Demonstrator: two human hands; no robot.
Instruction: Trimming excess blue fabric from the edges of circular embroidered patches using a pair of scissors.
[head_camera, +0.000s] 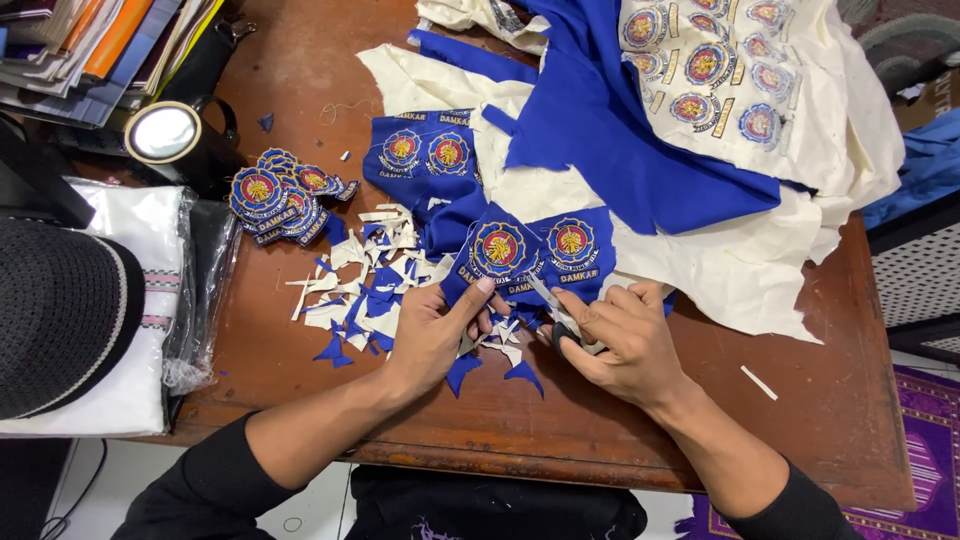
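Both forearms cross the table's near edge (560, 455), bare wood lying right of them. Left hand (435, 335) pinches the blue badge strip (520, 255); right hand (620, 340), clenched around scissors (560, 315), cuts amid scraps (375, 285)

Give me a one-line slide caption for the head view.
Left hand holds a blue embroidered patch while right hand works scissors over a wooden table.

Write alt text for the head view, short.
Seen from above, a person's right hand works scissors into a strip of blue fabric with round embroidered patches, which the left hand pinches by its edge. Blue and cream scraps and a pile of cut-out patches lie on the wooden table, with more uncut cloth behind.
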